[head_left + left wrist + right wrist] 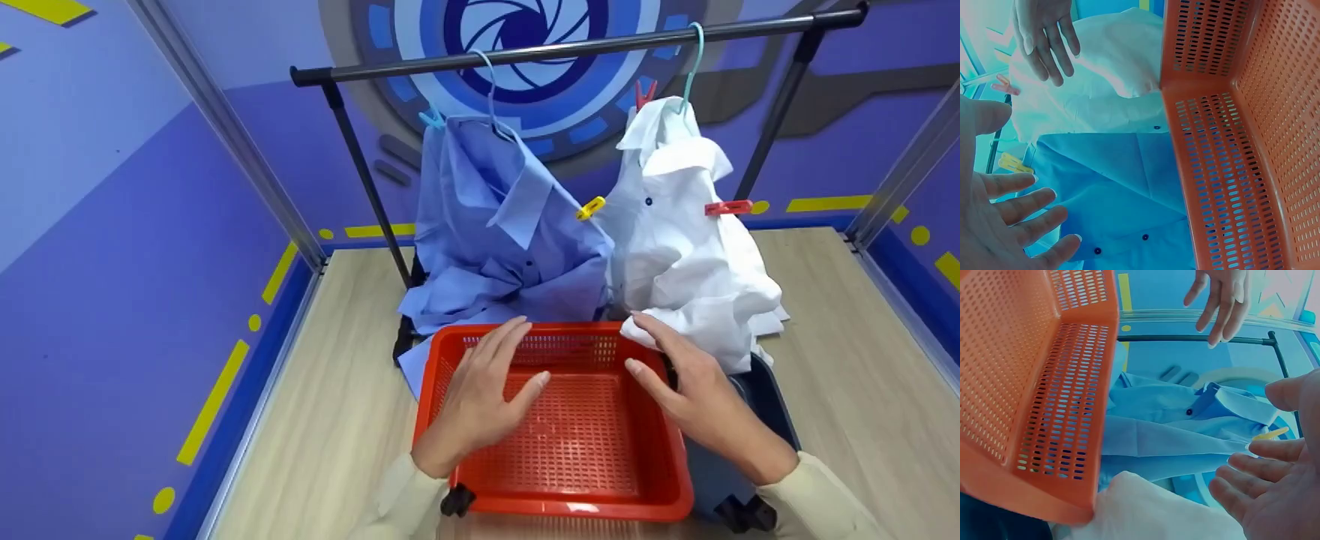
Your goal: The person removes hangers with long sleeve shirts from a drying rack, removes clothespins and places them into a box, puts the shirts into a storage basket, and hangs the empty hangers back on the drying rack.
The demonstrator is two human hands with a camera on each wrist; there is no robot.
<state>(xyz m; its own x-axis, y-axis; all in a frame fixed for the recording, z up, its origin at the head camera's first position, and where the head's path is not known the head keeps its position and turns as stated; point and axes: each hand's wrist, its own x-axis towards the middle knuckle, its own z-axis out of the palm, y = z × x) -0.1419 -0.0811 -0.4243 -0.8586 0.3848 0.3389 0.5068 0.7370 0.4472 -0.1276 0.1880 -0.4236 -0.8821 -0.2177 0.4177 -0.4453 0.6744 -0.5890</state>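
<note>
Both hands hover over a red perforated basket (555, 504), fingers apart and nothing held. On the left side of the basket is my left hand (484, 390), its thumb pointing inward. Over the right rim my right hand (686, 382) reaches toward the white shirt (675, 262), its fingertips overlapping the lower hem in the head view. Behind the basket hangs a blue shirt (517, 225) on a hanger, with a yellow clothespin (591, 208) at its right side. A red clothespin (728, 208) grips the white shirt. The wrist views show both palms facing the shirts, fingers spread.
A black rack bar (577, 46) carries both hangers. A teal clothespin (432, 118) and another red clothespin (645, 94) sit near the shirt tops. Under the red basket's right side stands a dark blue container (712, 472). Panelled walls (142, 247) enclose the wooden table (315, 375).
</note>
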